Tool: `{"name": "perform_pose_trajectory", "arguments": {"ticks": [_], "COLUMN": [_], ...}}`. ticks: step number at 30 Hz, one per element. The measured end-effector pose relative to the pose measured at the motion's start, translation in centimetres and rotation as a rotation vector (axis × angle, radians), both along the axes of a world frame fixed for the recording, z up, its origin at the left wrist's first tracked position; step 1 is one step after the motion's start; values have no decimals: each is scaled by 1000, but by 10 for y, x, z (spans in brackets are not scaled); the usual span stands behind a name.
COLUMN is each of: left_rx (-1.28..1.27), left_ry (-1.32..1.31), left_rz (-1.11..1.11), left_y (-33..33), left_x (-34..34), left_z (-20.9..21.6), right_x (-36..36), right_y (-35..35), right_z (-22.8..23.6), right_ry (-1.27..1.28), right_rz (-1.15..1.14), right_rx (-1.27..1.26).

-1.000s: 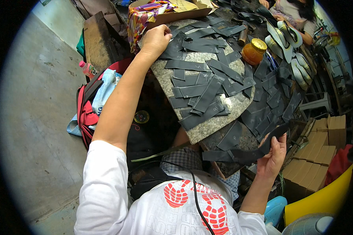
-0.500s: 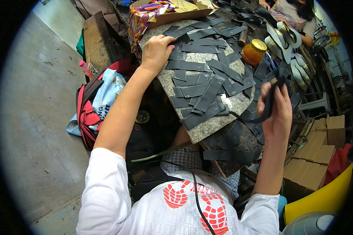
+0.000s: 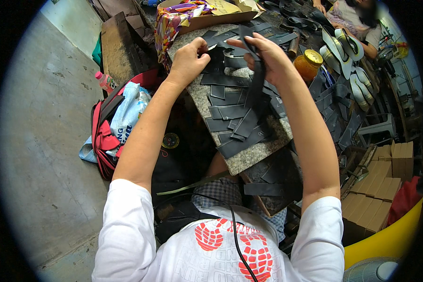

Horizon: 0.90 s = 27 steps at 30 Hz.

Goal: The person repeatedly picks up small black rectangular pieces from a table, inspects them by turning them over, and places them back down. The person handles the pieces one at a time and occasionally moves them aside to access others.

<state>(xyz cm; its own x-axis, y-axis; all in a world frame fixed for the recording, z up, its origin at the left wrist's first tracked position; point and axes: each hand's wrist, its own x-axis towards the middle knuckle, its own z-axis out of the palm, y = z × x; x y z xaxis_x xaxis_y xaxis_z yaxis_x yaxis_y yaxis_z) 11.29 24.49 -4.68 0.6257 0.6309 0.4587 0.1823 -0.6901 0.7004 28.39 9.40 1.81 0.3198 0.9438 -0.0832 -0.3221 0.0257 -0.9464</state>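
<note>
My right hand (image 3: 273, 58) grasps one black strip (image 3: 257, 87) between the far edge and the middle of the stone slab (image 3: 241, 162), raised perhaps to separate it from the other strips (image 3: 225, 81). My left hand (image 3: 188, 61) curls near the left edge; whether it holds something, I cannot tell.

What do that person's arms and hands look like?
The left hand and right hand are bare, with no gloves visible. The forearms are bare too. White sleeves end near the elbows, on a white shirt with red shoe-print shapes. A black cable crosses it.
</note>
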Motion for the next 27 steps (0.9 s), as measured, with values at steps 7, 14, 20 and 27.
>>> {"name": "perform_pose_trajectory", "arguments": {"ticks": [7, 14, 20, 27], "left_rx": [171, 377, 485, 554], "left_ry": [-24, -11, -43, -22], "left_rz": [-23, 20, 11, 30], "left_y": [-4, -12, -15, -13], "left_x": [-1, 0, -3, -3], "left_z": [0, 0, 3, 2], "right_x": [4, 27, 19, 28], "right_y": [33, 45, 80, 73], "right_z": [-14, -14, -23, -8], "right_ry": [-125, -386, -900, -1112], "right_rz": [-103, -112, 102, 66], "right_rx": [-193, -99, -200, -179]}}
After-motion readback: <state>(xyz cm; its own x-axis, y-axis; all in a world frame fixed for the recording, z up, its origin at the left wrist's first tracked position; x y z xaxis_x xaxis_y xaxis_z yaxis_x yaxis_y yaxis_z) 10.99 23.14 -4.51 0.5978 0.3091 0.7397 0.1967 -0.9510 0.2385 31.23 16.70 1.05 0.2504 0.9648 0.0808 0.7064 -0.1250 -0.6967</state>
